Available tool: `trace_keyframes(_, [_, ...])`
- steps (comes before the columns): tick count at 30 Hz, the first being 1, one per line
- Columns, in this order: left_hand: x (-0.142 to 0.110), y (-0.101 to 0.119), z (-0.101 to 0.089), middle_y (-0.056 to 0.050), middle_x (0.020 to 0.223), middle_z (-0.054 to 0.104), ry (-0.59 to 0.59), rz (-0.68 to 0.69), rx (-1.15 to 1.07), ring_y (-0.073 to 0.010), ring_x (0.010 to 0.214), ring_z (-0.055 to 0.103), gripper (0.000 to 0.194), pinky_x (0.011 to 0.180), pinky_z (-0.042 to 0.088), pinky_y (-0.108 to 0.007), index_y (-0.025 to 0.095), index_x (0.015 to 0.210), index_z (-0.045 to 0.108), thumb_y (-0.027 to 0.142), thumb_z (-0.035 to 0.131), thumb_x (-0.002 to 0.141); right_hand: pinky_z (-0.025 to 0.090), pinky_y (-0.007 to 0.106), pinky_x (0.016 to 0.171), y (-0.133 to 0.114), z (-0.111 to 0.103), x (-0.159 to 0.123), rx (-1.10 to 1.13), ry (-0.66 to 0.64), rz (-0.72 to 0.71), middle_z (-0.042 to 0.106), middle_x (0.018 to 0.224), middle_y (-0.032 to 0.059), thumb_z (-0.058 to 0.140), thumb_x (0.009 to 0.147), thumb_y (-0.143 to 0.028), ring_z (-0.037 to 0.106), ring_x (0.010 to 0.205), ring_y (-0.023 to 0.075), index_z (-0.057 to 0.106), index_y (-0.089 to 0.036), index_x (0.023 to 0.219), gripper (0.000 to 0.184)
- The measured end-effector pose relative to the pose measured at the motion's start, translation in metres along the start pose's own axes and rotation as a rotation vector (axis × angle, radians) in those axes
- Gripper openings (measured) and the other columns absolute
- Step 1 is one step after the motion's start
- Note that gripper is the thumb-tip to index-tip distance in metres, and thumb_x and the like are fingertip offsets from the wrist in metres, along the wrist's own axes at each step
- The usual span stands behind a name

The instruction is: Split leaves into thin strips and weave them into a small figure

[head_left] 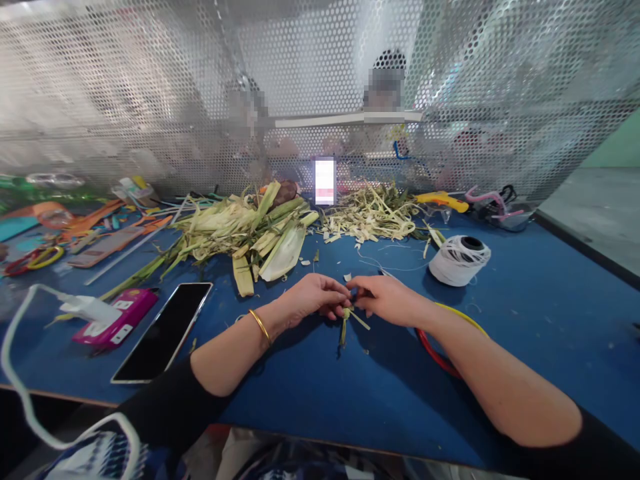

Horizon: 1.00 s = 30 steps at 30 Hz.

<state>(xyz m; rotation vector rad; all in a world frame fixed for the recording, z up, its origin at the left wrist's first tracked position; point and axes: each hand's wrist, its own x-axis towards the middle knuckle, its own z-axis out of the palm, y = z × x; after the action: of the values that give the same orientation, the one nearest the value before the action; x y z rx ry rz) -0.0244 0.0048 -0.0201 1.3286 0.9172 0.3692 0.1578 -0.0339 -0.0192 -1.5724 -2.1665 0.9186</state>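
Note:
My left hand point(320, 295), with a gold bangle at the wrist, is closed in a pinch on a small knotted piece of pale green plant strip point(346, 319). Its loose ends hang below the fingers over the blue table. Right beside it, my right hand point(379, 293) is closed too, fingertips meeting those of the left. What the right fingers grip is hidden. Beneath my right forearm lies a red and yellow loop point(434, 353), seemingly scissor handles. A spool of white thread point(460, 260) stands to the right, with loose thread trailing left from it.
Piled husks and stalks point(240, 230) and a heap of shredded strips point(373, 213) lie at the back. Left are a phone point(163, 333), a magenta power strip point(117, 319) and a cable. A yellow glue gun point(443, 200) and a perforated screen point(310, 60) stand behind.

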Motion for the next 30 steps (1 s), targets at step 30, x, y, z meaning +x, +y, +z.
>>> trace_keyframes(30, [0.003, -0.006, 0.009, 0.000, 0.064, 0.063, 0.095, 0.072, 0.040, -0.0059, 0.051, 0.055, 0.010, 0.052, 0.046, -0.019, 0.012, 0.072, 0.060, 0.018, 0.060, 0.079, 0.041, 0.023, 0.061, 0.017, 0.006, 0.013, 0.287, 0.172, 0.004, 0.065, 0.067, -0.0024, 0.062, 0.068, -0.014, 0.058, 0.064, 0.0123, 0.069, -0.018, 0.072, 0.009])
